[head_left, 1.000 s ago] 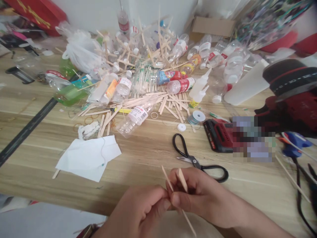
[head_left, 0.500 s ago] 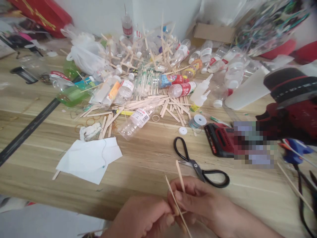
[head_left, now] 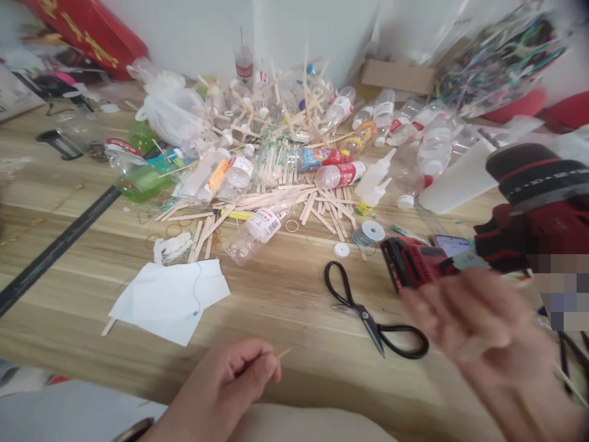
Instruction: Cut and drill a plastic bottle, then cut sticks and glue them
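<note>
My left hand (head_left: pixel 243 380) is closed at the near edge of the table, and the tip of a thin wooden stick (head_left: pixel 286 352) pokes out past its thumb; the rest of the stick is hidden. My right hand (head_left: pixel 492 331), smeared by motion, is over the right side of the table, close to a red and black cordless drill (head_left: pixel 529 215). Whether it holds anything is not clear. Between the hands, a pair of black-handled scissors (head_left: pixel 365 316) lies with its blades pointing toward me.
Craft sticks (head_left: pixel 276 199) and plastic bottles (head_left: pixel 340 175) crowd the back of the table. White paper (head_left: pixel 168 301) lies at left. A wire spool (head_left: pixel 370 232), glue bottles (head_left: pixel 372 187) and a phone (head_left: pixel 453 245) are near the drill. A dark strip (head_left: pixel 59 245) crosses the left side.
My hands, together around wooden sticks before, have separated. The right one has swung right toward the drill; the left has shifted left with a stick tip showing. A phone beside the drill is now visible.
</note>
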{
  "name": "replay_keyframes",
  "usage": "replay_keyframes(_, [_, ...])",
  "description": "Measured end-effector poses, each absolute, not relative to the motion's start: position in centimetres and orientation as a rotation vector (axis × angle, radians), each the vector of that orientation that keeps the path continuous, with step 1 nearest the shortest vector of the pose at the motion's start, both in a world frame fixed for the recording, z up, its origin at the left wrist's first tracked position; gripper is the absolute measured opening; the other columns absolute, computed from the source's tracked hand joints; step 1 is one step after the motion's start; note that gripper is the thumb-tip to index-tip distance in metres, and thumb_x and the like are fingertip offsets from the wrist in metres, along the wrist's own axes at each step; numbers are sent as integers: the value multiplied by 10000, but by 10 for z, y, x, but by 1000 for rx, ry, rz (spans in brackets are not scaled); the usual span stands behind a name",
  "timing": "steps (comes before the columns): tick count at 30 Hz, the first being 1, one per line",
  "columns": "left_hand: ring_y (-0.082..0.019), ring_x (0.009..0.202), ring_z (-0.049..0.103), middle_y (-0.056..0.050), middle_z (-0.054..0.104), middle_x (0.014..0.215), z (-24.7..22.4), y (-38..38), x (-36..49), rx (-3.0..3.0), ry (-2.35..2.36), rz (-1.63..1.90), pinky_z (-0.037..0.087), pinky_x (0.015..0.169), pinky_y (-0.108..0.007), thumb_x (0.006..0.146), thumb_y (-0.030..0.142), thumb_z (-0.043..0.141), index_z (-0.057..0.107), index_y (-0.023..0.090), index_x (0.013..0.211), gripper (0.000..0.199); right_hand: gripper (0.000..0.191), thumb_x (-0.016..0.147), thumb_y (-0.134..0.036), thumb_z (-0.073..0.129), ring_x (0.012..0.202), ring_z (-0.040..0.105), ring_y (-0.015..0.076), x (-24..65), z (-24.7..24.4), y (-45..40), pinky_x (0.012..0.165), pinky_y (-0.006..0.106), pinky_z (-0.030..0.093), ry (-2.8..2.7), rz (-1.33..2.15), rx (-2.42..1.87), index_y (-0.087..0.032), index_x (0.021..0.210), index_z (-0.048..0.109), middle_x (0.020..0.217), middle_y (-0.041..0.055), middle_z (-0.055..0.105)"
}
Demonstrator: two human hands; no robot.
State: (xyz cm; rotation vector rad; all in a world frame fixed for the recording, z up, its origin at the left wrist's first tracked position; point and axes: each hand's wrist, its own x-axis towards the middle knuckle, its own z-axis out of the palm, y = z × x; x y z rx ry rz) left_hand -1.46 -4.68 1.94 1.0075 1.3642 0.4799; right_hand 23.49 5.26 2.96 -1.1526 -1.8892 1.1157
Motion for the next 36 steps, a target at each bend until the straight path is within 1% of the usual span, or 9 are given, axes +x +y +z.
replay_keyframes(1, [-105, 519, 242, 89, 265, 550, 19, -45, -19, 979, 1343, 468, 214, 486, -222, 904, 518, 435, 518, 203, 729, 369, 696, 887, -801, 263, 363, 213, 77, 240, 33, 59, 482, 290, 355, -1815, 1158, -1118, -217, 533, 127, 392, -80, 108])
replay_keyframes(2, [-103, 515, 226, 96, 251, 546, 18, -42, -21, 963, 1318, 474, 194, 480, -224, 913, 533, 426, 521, 199, 752, 382, 670, 873, -720, 484, 393, 259, 85, 243, 33, 63, 495, 287, 353, -1624, 1279, -1112, -215, 543, 193, 421, -82, 190])
replay_keyframes(3, [-101, 506, 217, 102, 247, 540, 15, -40, -22, 947, 1300, 502, 183, 473, -225, 920, 543, 419, 524, 198, 778, 387, 597, 853, -650, 590, 422, 316, 103, 241, 31, 63, 496, 284, 352, -1591, 1477, -1042, -221, 559, 298, 432, -73, 290])
replay_keyframes(5, [-98, 491, 223, 105, 271, 529, 10, -36, -20, 917, 1293, 576, 178, 464, -228, 929, 546, 415, 537, 194, 816, 389, 453, 926, -593, 521, 496, 348, 130, 228, 21, 60, 495, 274, 314, -1573, 1769, -1027, -219, 678, 458, 510, -42, 418])
replay_keyframes(7, [-96, 480, 238, 102, 309, 523, 7, -33, -15, 895, 1314, 637, 182, 457, -233, 930, 538, 423, 563, 183, 848, 389, 427, 933, -588, 513, 511, 299, 120, 209, 7, 53, 495, 257, 244, -1472, 1849, -1086, -207, 745, 480, 556, -39, 446])
replay_keyframes(14, [-96, 480, 291, 90, 387, 533, 5, -32, -8, 880, 1310, 704, 208, 466, -242, 921, 501, 446, 592, 142, 1127, 438, 553, 777, -716, 612, 514, 270, 90, 178, -21, 50, 515, 255, 181, -1391, 2064, -1312, -185, 714, 471, 574, -36, 478])
replay_keyframes(21, [-91, 477, 269, 94, 385, 537, 0, -33, -7, 834, 1317, 675, 195, 470, -251, 917, 510, 465, 595, 152, 1130, 436, 558, 719, -673, 679, 500, 221, 63, 183, -19, 54, 501, 266, 120, -1343, 2086, -1363, -148, 883, 584, 729, 3, 583])
replay_keyframes(29, [-90, 477, 255, 99, 371, 531, -3, -35, -4, 812, 1304, 643, 182, 463, -246, 909, 528, 476, 589, 174, 1059, 401, 465, 696, -572, 713, 543, 304, 82, 186, -11, 50, 519, 253, 200, -1319, 2045, -1405, -163, 898, 623, 735, 2, 579])
replay_keyframes(36, [-94, 478, 256, 100, 374, 537, -2, -35, -2, 831, 1301, 618, 189, 458, -243, 906, 522, 462, 574, 166, 1053, 402, 353, 755, -519, 638, 584, 375, 110, 189, -13, 49, 525, 248, 255, -1458, 1938, -1445, -187, 874, 635, 707, -9, 531])
